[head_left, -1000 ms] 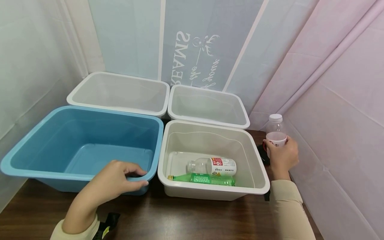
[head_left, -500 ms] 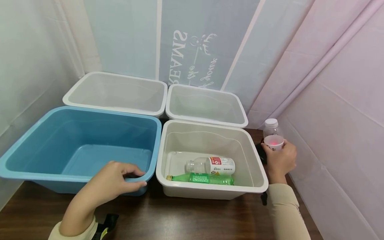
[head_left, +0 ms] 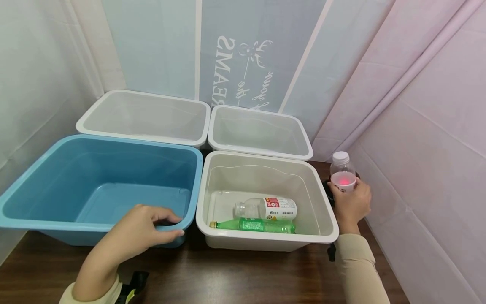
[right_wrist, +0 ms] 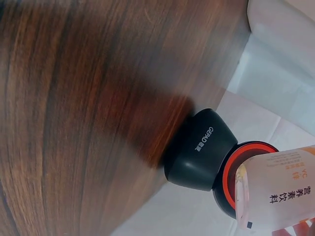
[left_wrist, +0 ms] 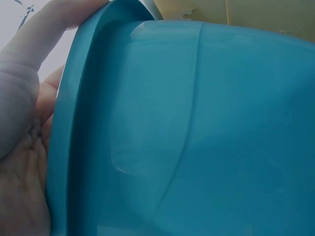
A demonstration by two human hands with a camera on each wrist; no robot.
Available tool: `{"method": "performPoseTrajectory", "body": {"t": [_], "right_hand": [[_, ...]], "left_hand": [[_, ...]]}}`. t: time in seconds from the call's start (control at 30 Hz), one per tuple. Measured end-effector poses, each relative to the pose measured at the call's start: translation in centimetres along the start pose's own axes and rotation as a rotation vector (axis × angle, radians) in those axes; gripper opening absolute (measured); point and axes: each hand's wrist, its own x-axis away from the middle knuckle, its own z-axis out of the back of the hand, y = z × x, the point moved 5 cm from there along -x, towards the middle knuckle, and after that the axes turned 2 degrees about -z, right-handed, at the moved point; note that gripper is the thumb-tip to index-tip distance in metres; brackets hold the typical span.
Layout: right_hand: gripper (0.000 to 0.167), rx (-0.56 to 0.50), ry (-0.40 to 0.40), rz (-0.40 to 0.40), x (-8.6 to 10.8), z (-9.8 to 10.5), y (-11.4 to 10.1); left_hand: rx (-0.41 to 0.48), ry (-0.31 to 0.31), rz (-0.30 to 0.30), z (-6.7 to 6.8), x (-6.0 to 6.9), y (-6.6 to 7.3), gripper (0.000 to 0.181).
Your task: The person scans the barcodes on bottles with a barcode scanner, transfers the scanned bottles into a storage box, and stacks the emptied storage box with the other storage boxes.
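On the right, my right hand [head_left: 353,203] grips a clear plastic bottle [head_left: 341,167] with a white cap and a printed label. A red glow shows on it. Close to the bottle, in the right wrist view, stands a black scanner-like device [right_wrist: 199,150] with an orange-red ring and "GEPAD" lettering; the bottle's base overlaps the ring there. My left hand [head_left: 142,228] holds the near right corner of the blue bin [head_left: 114,160], fingers inside and thumb outside the rim. The beige bin [head_left: 262,242] contains a green bottle [head_left: 254,226] and another clear labelled bottle [head_left: 265,208], both lying down.
Behind these, two pale bins, a left one [head_left: 140,136] and a right one [head_left: 262,154], stand against the printed curtain [head_left: 243,50]. Pale fabric [head_left: 429,139] walls the right side. The bins stand on a dark wooden table [head_left: 224,278].
The bottle in my right hand has come down a little and shifted left, and a red glow now lights it. My left hand stays on the blue bin's rim.
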Motion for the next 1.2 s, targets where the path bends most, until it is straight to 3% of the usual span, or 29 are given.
{"method": "performPoseTrajectory", "body": {"t": [0.73, 1.2], "right_hand": [[0.072, -0.156, 0.045, 0.052, 0.6, 0.5, 0.7], [0.07, -0.135, 0.08, 0.104, 1.4, 0.5, 1.1]], "left_hand": [[-0.014, 0.004, -0.01, -0.1, -0.1, 0.1, 0.022], [-0.022, 0.001, -0.014, -0.1, 0.0, -0.2, 0.023]]}}
